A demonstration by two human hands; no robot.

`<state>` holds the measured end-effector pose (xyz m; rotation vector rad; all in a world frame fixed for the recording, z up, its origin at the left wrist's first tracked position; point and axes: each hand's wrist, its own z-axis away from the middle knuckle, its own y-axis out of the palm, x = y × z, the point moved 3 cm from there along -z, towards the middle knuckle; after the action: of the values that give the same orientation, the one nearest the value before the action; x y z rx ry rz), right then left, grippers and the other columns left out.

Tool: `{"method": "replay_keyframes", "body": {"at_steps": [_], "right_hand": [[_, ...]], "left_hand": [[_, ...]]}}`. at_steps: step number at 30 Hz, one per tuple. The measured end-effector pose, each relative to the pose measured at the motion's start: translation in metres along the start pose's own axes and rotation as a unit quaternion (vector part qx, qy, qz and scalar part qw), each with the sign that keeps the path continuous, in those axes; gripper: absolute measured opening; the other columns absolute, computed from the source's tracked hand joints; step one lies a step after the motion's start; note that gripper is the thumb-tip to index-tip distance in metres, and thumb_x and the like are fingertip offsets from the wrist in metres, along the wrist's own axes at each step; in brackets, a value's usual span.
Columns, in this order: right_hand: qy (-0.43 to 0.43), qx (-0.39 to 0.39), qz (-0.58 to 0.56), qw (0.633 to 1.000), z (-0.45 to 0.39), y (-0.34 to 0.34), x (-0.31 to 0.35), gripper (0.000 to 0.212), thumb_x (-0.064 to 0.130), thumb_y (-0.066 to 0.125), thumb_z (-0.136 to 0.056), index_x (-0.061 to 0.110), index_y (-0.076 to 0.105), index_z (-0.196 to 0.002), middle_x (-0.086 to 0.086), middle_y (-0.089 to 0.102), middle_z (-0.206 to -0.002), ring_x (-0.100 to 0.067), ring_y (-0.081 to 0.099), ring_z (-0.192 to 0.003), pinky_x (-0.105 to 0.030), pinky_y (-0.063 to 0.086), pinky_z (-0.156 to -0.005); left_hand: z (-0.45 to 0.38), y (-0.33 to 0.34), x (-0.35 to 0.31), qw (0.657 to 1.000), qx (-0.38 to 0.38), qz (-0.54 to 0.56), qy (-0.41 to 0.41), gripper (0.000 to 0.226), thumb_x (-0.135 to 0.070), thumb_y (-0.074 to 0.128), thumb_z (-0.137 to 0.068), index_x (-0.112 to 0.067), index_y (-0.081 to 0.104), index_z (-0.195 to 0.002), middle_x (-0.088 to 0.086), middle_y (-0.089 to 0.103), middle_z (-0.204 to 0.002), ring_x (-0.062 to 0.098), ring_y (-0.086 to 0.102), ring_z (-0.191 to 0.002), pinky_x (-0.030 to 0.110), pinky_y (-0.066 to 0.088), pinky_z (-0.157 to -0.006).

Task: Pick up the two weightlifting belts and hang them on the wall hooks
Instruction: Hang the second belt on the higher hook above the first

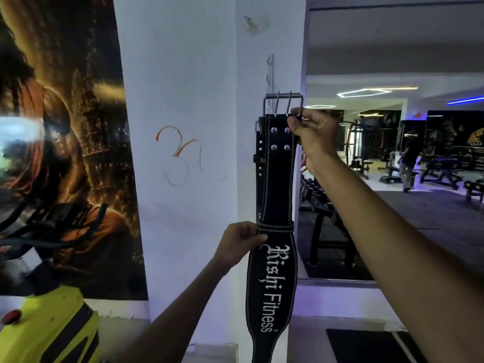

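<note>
- The black leather weightlifting belt [275, 279], lettered "Rishi Fitness", hangs lengthwise against the white pillar [188, 100], with its steel double-prong buckle [282, 103] uppermost, probably so the buckle frame can go over a hook.
- The right hand [314, 134] is closed on the belt's top end just under the buckle, carrying the weight and steering the buckle.
- The left hand [239, 243] pinches the belt's edge at the keeper loop [275, 228], lower down the pillar, apparently to stop the long tail swinging or twisting.
- A metal wall hook strip [270, 72] is fixed to the pillar just above the buckle; buckle and hook are close but not yet engaged, so a short lift remains.
- A second belt [259, 148] shows as a studded black edge tucked behind the first, beside the pillar; what supports it is hidden.
</note>
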<state>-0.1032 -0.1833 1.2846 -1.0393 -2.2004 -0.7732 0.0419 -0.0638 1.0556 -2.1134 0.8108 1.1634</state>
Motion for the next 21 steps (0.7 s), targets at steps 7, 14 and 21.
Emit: {"method": "replay_keyframes", "body": {"at_steps": [7, 14, 21], "right_hand": [[0.0, 0.006, -0.011, 1.0, 0.0, -0.004, 0.002, 0.03, -0.001, 0.075, -0.082, 0.004, 0.072, -0.111, -0.005, 0.076, -0.093, -0.017, 0.071, -0.087, -0.03, 0.06, -0.087], [0.012, -0.002, -0.006, 1.0, 0.0, -0.008, -0.012, 0.029, -0.003, 0.075, -0.08, 0.002, 0.072, -0.108, 0.006, 0.073, -0.078, -0.005, 0.069, -0.069, -0.024, 0.059, -0.079], [0.027, -0.012, -0.019, 0.999, 0.0, -0.013, -0.009, 0.024, -0.002, 0.076, -0.08, 0.009, 0.074, -0.101, -0.002, 0.074, -0.083, -0.011, 0.069, -0.074, -0.029, 0.059, -0.08]], "left_hand": [[0.037, 0.016, 0.065, 0.994, 0.068, -0.067, -0.043, 0.001, -0.021, 0.079, -0.08, -0.022, 0.08, -0.081, -0.003, 0.081, -0.085, 0.009, 0.072, -0.081, 0.034, 0.061, -0.079], [0.007, 0.012, 0.03, 0.998, 0.043, -0.032, -0.02, 0.054, -0.035, 0.083, -0.078, 0.011, 0.053, -0.074, 0.006, 0.053, -0.075, 0.018, 0.048, -0.075, 0.034, 0.039, -0.072], [0.039, 0.028, 0.062, 0.988, 0.12, -0.083, -0.044, 0.008, -0.015, 0.082, -0.077, -0.021, 0.079, -0.081, 0.001, 0.08, -0.088, 0.011, 0.071, -0.084, 0.044, 0.063, -0.087]]}}
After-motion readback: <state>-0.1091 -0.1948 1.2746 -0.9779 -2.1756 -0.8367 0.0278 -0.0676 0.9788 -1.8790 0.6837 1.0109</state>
